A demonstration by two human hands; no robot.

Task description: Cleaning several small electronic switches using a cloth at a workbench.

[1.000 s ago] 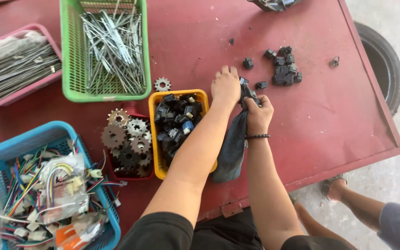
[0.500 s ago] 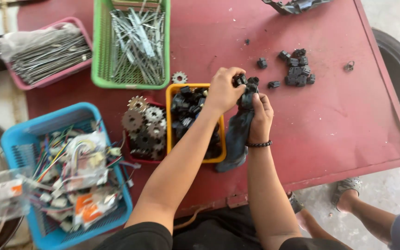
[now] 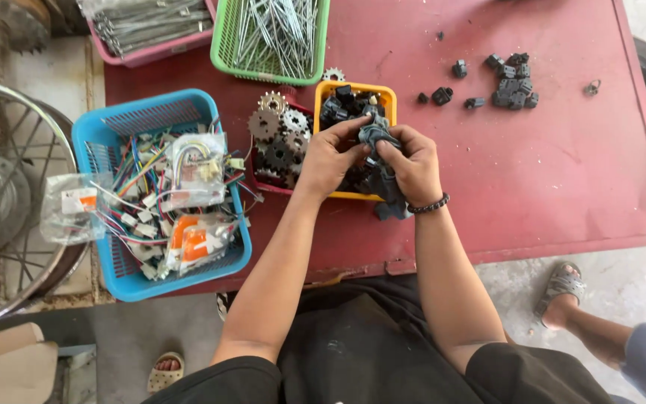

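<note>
A: Dark grey rag (image 3: 380,168), bunched, held over the yellow bin (image 3: 353,91) of small black parts. Both hands on it.

B: Grip?

A: Left hand (image 3: 328,158) clenched on the rag's near side, fingers curled in. Right hand (image 3: 415,161), beaded bracelet at the wrist, pinches the upper fold; a tail of cloth hangs past the bin's front edge. Whether a part sits inside the cloth, cannot tell.

B: Step in hand?

A: Looks like wiping something within the rag, mid-rub. Judgement only.

B: Surroundings?

A: Steel sprockets (image 3: 278,138) in a red tray just left of the bin. Blue basket (image 3: 114,127) of wiring further left. Green basket (image 3: 267,71) of metal rods above. Loose black parts (image 3: 510,71) well apart on the red table (image 3: 562,172).

B: Next move calls for?

A: Probably opening the fold over the bin or table, so nothing small drops off the edge.
</note>
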